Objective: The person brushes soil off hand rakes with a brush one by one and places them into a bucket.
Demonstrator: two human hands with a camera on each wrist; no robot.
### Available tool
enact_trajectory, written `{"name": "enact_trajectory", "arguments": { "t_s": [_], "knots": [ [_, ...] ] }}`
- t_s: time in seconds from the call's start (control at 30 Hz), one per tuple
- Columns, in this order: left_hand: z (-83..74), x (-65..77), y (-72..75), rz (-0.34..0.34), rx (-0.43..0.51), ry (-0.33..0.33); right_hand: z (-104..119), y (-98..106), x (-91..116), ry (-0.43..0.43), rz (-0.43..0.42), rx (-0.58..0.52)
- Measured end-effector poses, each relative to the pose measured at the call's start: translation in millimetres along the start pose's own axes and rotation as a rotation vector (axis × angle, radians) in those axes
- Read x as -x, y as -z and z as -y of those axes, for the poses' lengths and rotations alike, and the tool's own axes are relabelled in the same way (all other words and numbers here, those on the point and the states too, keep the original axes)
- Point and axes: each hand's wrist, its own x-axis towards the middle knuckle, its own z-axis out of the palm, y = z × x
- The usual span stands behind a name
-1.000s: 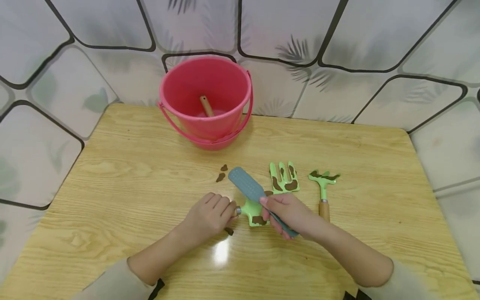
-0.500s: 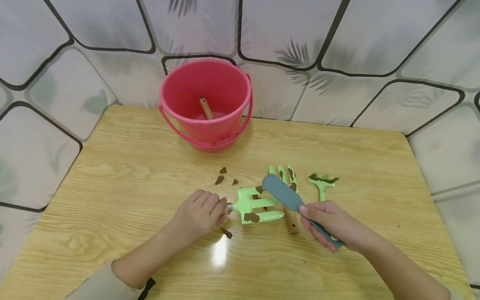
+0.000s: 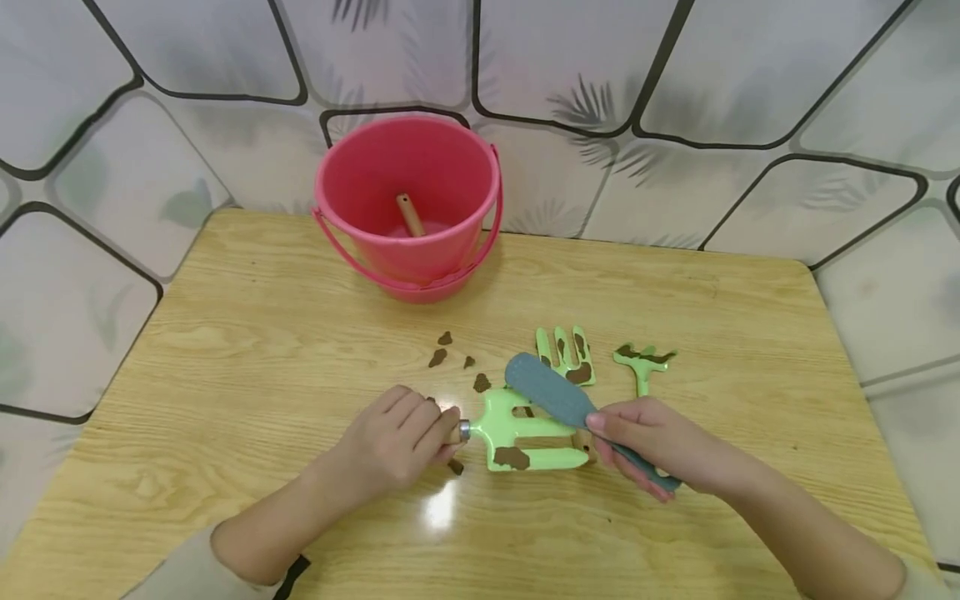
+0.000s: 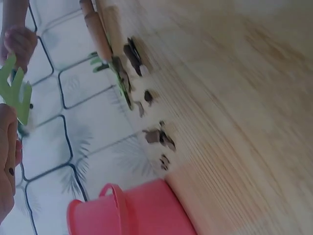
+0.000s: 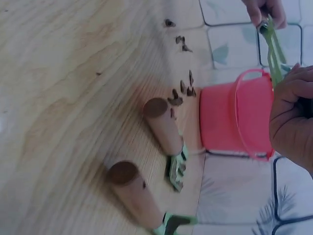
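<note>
My left hand [image 3: 401,437] grips the wooden handle of a green garden fork [image 3: 495,425], its tines pointing right above the table. Brown patches mark the fork. In my right hand [image 3: 660,442] is the handle of a blue-grey, flat-headed brush [image 3: 551,390], pinched between thumb and fingers. The brush head slants over the fork's upper tines; its underside is hidden. Behind lies a second green fork [image 3: 585,375], brown-stained, its handle mostly covered. A small green rake [image 3: 643,360] with brown on its teeth lies to the right, its handle hidden by my right hand.
A pink bucket [image 3: 420,262] stands at the back of the wooden table [image 3: 247,333], with a wooden handle [image 3: 410,215] inside. Several loose brown pieces [image 3: 438,357] lie around the fork. A patterned wall [image 3: 555,183] borders the table's far edge.
My right hand and the brush moved right off the fork, then slightly back left. The fork shifted a little nearer to me. More brown pieces show on the table behind it.
</note>
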Motion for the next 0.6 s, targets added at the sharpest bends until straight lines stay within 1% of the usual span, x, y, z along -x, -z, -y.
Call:
{"name": "enact_trajectory", "arguments": {
  "t_s": [0.1, 0.17, 0.23, 0.43, 0.53, 0.6],
  "knots": [
    [-1.9, -1.9, -2.1, -0.008, 0.001, -0.016, 9, -7, -11, -0.041, -0.054, 0.036],
    [-1.7, -0.5, -1.9, 0.005, 0.007, 0.000, 16, -12, -19, -0.087, -0.099, 0.049],
    [0.4, 2.0, -1.5, 0.009, 0.008, 0.023, 21, -15, -22, -0.095, -0.125, 0.063],
    [7.2, 7.6, 2.0, 0.010, -0.005, 0.060, 30, -12, -14, -0.050, -0.107, 0.043],
    [9.5, 10.1, 2.9, 0.010, -0.013, 0.075, 30, -9, -8, -0.055, -0.106, 0.052],
    [11.0, 11.8, 3.1, 0.011, -0.020, 0.086, 28, -7, -4, -0.057, -0.086, 0.049]
  ]
}}
